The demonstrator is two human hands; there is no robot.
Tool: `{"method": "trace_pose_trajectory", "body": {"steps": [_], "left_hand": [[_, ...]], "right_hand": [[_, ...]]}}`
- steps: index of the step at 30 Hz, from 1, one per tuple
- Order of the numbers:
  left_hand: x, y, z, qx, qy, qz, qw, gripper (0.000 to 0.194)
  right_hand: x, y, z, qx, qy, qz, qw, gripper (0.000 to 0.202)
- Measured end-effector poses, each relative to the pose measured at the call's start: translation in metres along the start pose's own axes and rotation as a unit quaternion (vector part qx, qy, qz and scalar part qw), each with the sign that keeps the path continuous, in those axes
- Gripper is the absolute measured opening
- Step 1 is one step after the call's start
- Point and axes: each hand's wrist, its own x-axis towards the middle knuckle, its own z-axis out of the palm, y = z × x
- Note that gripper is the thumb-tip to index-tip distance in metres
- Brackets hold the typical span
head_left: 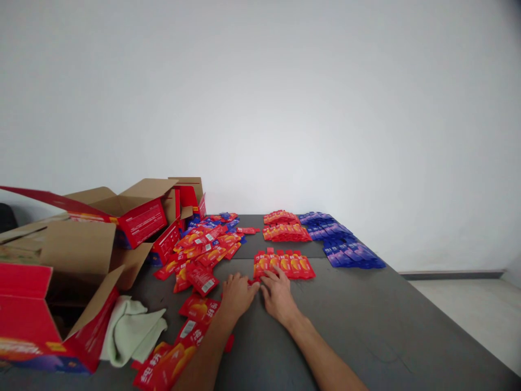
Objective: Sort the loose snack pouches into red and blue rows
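My left hand (238, 296) is palm down over the grey table with its fingers curled. A bit of a red pouch (253, 282) shows at its fingertips; the rest is hidden under the hand. Close on its right, my right hand (279, 296) has its fingers apart, the longer ones touching the near edge of an overlapping row of red pouches (291, 265) with orange fruit prints. The thumbs are near each other. Loose red pouches (199, 308) lie beside and below my left forearm.
A heap of mixed red and blue pouches (211, 244) spreads on the left. Further back are stacked red pouches (287, 233), with blue pouch stacks (352, 254) along the right. Open cartons (140, 220) and a pale green cloth (132, 331) stand at left. The grey table (366, 326) ends at right.
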Motion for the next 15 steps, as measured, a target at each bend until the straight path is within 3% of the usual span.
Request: {"method": "trace_pose_trajectory", "body": {"steps": [4, 8, 12, 15], "left_hand": [[-0.001, -0.011, 0.000, -0.021, -0.031, 0.004, 0.999, 0.037], [0.002, -0.019, 0.001, -0.044, -0.028, -0.001, 0.999, 0.046], [0.007, -0.022, -0.002, -0.150, 0.009, 0.025, 0.988, 0.037], [0.008, -0.020, -0.009, -0.258, 0.030, 0.046, 0.965, 0.021]], "right_hand": [[0.001, 0.001, 0.001, 0.007, 0.002, 0.008, 1.000, 0.031], [0.002, 0.001, 0.004, 0.032, 0.011, 0.010, 0.999, 0.033], [0.004, -0.002, 0.003, 0.100, 0.041, 0.026, 0.994, 0.030], [0.006, -0.005, 0.000, 0.191, 0.046, 0.043, 0.980, 0.030]]}}
